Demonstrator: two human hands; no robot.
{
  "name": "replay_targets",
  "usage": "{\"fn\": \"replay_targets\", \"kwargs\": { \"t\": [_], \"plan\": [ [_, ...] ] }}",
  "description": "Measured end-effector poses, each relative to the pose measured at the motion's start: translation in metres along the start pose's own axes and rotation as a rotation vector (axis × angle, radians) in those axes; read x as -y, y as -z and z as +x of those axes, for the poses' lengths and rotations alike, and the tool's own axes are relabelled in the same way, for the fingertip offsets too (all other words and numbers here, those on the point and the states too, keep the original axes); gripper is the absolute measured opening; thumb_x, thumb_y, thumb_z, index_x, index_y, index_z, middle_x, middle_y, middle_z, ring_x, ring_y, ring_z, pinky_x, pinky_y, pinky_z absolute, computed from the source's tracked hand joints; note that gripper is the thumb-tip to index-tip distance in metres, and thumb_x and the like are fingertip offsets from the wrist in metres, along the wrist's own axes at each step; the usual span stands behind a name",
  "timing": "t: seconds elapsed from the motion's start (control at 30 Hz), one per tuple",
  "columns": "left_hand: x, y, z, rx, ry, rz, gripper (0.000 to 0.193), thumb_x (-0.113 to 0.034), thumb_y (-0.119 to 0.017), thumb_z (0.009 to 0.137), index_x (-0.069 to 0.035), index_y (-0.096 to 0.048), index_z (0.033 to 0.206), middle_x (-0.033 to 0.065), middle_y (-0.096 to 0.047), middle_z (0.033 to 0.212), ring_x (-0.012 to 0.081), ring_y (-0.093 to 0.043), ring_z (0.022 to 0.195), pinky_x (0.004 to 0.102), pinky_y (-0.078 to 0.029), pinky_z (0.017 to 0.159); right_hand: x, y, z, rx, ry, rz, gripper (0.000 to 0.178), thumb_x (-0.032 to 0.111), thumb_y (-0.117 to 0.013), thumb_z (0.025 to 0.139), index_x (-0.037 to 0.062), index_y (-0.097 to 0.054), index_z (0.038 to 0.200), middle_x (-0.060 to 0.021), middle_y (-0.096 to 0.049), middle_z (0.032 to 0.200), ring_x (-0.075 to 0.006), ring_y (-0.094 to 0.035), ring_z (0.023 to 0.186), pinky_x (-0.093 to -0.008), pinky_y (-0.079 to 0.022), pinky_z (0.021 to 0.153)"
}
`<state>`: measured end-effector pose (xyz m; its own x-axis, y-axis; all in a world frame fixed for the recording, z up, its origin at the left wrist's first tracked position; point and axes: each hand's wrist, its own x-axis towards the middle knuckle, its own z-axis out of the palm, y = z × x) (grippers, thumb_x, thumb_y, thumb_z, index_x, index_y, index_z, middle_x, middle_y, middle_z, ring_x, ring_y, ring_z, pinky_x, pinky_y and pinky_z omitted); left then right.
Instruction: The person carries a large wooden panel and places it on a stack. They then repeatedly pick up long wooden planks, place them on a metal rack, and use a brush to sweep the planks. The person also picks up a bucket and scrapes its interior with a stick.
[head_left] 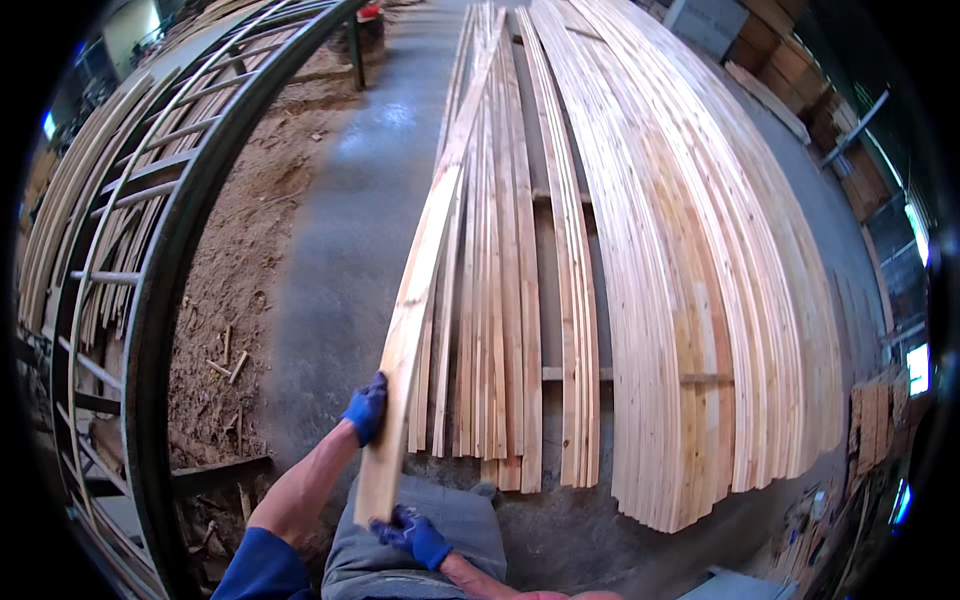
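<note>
A long pale wooden board [405, 330] stretches away from me, its near end raised over my lap. My left hand [366, 408], in a blue glove, is closed around the board's left edge a short way up from that end. My right hand [413, 537], gloved as well, grips the board's near end at its corner; part of its fingers is hidden. The far part of the board slants across a loose row of narrow boards [490, 340].
To the right lie a narrow bundle of boards [572, 350] and a wide stack of boards [660, 330], resting on crosswise battens [553, 374]. A metal roller conveyor [150, 265] runs along the left, beside sawdust and scraps [235, 250] on the concrete floor [350, 250].
</note>
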<state>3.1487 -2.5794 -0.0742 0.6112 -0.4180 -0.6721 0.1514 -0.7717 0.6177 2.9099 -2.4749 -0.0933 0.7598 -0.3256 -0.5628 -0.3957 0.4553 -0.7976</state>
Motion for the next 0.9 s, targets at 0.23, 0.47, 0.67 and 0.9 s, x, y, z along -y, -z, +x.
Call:
{"fn": "replay_targets", "kwargs": {
  "t": [0.23,0.47,0.67,0.9],
  "plan": [
    [0.232,0.195,-0.092,0.112,-0.302,0.332,0.041,-0.029,-0.031,0.1,0.005,-0.051,0.11,0.0298,-0.059,0.086,0.0374,-0.063,0.079,0.0449,-0.049,0.071,0.093,-0.002,0.128,0.157,-0.268,0.226,0.04,0.04,-0.053,0.093,0.0115,-0.051,0.122,-0.0095,-0.058,0.122,-0.024,-0.059,0.105,-0.0396,-0.052,0.081],
    [0.377,0.316,-0.3,0.137,0.117,0.488,0.033,-0.026,-0.041,0.094,-0.002,-0.053,0.113,0.0252,-0.062,0.09,0.0375,-0.061,0.073,0.0432,-0.05,0.064,0.214,-0.066,0.312,0.12,-0.155,0.633,0.071,0.064,-0.064,0.076,0.0061,-0.053,0.115,-0.0107,-0.06,0.101,-0.029,-0.06,0.093,-0.0457,-0.053,0.078],
    [0.393,0.335,-0.333,-0.177,-0.011,0.327,0.046,-0.049,-0.051,0.087,-0.009,-0.057,0.109,0.0214,-0.065,0.085,0.0415,-0.061,0.078,0.0481,-0.05,0.068,0.18,-0.147,0.352,-0.016,-0.15,0.681,0.033,0.038,-0.061,0.085,0.0083,-0.056,0.097,-0.0116,-0.059,0.085,-0.0285,-0.061,0.079,-0.0473,-0.054,0.069],
    [0.214,0.337,-0.189,-0.094,0.025,0.48,0.052,-0.038,-0.065,0.074,-0.015,-0.057,0.12,0.022,-0.064,0.101,0.038,-0.063,0.091,0.046,-0.05,0.08,0.157,-0.22,0.339,0.082,-0.18,0.229,0.028,0.039,-0.068,0.083,0.0133,-0.061,0.092,-0.0041,-0.06,0.073,-0.021,-0.061,0.067,-0.0383,-0.053,0.061]
  ]
}}
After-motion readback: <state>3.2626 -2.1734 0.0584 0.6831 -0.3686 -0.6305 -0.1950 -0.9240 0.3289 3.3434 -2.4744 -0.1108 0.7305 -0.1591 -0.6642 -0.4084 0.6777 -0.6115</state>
